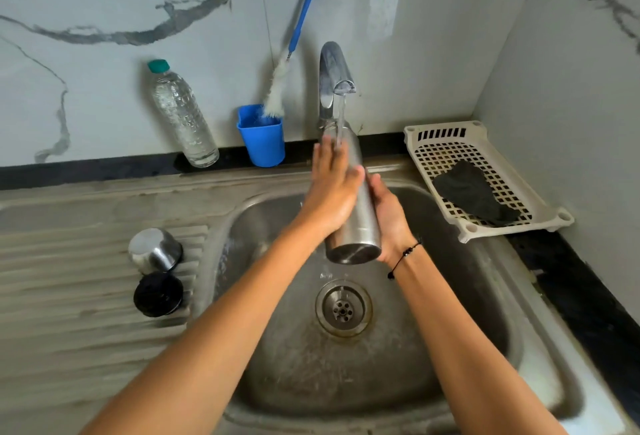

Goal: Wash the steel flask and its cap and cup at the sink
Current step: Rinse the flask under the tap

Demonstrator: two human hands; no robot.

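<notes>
Left of the hands, on the ribbed drainboard, stand one steel cup point(154, 250) upside down and one black cap point(158, 293) just beside it. The left hand point(333, 192) lies flat with straight fingers on the one steel flask point(353, 213), held over the sink point(398, 382) under the running tap point(332, 78). The right hand point(389, 220) grips the flask's lower part from the right side.

Flask point(358, 223) under running tap point(334, 74) — both hands

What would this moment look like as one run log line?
step: rinsing | steel flask under running tap | right hand grips | left hand rubs | steel cup, black cap on drainboard
</notes>
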